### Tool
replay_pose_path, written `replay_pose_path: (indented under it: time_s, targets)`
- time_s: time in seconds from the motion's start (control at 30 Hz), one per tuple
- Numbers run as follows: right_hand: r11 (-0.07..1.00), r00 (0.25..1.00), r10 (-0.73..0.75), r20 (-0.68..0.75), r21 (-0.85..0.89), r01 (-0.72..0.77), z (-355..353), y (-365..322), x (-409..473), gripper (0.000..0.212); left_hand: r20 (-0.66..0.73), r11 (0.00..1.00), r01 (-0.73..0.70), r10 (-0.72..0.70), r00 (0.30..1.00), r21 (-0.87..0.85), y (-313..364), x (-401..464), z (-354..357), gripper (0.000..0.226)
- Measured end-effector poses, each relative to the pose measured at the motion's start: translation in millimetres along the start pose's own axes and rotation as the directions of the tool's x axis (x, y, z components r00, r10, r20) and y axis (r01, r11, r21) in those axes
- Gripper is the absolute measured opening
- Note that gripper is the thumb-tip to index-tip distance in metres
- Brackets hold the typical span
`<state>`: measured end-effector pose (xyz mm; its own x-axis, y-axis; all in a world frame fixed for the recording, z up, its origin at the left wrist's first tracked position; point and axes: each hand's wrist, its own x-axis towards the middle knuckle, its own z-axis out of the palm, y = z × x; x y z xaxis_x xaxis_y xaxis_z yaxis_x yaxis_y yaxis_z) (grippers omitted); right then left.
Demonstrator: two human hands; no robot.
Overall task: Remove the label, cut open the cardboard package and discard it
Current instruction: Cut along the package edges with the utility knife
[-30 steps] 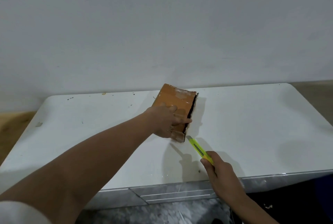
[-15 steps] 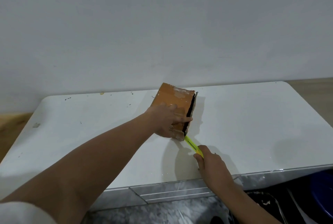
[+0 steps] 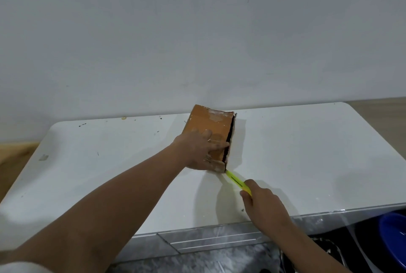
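Right hand: the right hand (image 3: 261, 202) is nearest, over the front part of the table (image 3: 87, 180), fingers curled round the rear end of a yellow knife (image 3: 237, 181).
Knife: it slants up and left; its front end meets the near right corner of the box (image 3: 211, 127).
Left hand: the left hand (image 3: 200, 152) lies on top of the box with straight fingers pressing down, fingertips close to the right edge.
Box: brown cardboard, lying on the middle of the table, a dark slit open along its right side.
Basin: a blue basin (image 3: 393, 235) shows below the table's right edge.
Wall: a plain white wall (image 3: 197, 31) stands behind the table.
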<state>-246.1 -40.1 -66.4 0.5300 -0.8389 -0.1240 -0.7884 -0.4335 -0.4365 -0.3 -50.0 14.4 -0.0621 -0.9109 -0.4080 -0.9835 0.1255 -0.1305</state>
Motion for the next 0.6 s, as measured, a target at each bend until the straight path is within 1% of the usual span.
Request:
replay_pose_path:
  time_s: [0.07, 0.1, 0.17, 0.23, 0.27, 0.33, 0.4, 0.47, 0.5, 0.53, 0.6]
  targets:
    - [0.999, 1.0, 0.011, -0.014, 0.05, -0.01, -4.4, 6.1, -4.5, 0.023, -0.014, 0.998, 0.049, -0.05, 0.999, -0.046, -1.3, 2.3, 3.5, 0.097]
    - [0.996, 1.0, 0.022, -0.021, 0.082, -0.02, -6.3, 8.2, -6.1, 0.021, -0.028, 0.995, 0.071, -0.073, 0.997, -0.063, -1.0, 2.5, 4.6, 0.097]
    - [0.983, 0.999, 0.048, -0.023, 0.177, -0.043, -8.9, 9.5, -6.9, 0.016, -0.06, 0.982, 0.14, -0.148, 0.987, -0.129, 1.0, 1.3, 5.4, 0.088]
    - [0.925, 0.996, 0.084, 0.025, 0.371, -0.088, -9.4, 3.7, -4.4, 0.013, -0.094, 0.947, 0.21, -0.239, 0.967, -0.245, 4.6, -2.3, 7.0, 0.075]
    - [0.857, 0.992, 0.108, 0.071, 0.499, -0.129, -9.8, -2.7, -2.1, 0.012, -0.109, 0.928, 0.226, -0.268, 0.957, -0.296, 6.0, -3.7, 9.0, 0.069]
    - [0.644, 0.973, 0.159, 0.167, 0.729, -0.23, -9.4, -17.2, 5.9, 0.012, -0.144, 0.894, 0.242, -0.315, 0.938, -0.376, 6.3, -5.4, 14.9, 0.057]
    - [0.415, 0.948, 0.192, 0.253, 0.855, -0.312, -7.3, -33.5, 18.6, 0.017, -0.193, 0.873, 0.222, -0.33, 0.924, -0.434, 5.0, -8.2, 19.5, 0.05]
    - [0.228, 0.93, 0.195, 0.312, 0.908, -0.352, -4.1, -49.7, 33.8, 0.021, -0.176, 0.868, 0.207, -0.314, 0.933, -0.451, -0.3, -13.7, 22.2, 0.05]
    - [0.172, 0.925, 0.193, 0.326, 0.917, -0.359, -2.6, -56.3, 41.5, 0.022, -0.146, 0.874, 0.206, -0.296, 0.944, -0.44, -3.0, -18.9, 22.2, 0.054]
    - [0.14, 0.924, 0.192, 0.33, 0.923, -0.359, -0.7, -61.4, 48.4, 0.022, -0.113, 0.886, 0.202, -0.272, 0.956, -0.418, -6.4, -23.6, 23.5, 0.058]
    - [0.123, 0.925, 0.205, 0.319, 0.93, -0.347, 2.3, -67.3, 59.5, 0.021, -0.074, 0.905, 0.168, -0.213, 0.974, -0.392, -12.1, -34.6, 28.0, 0.061]
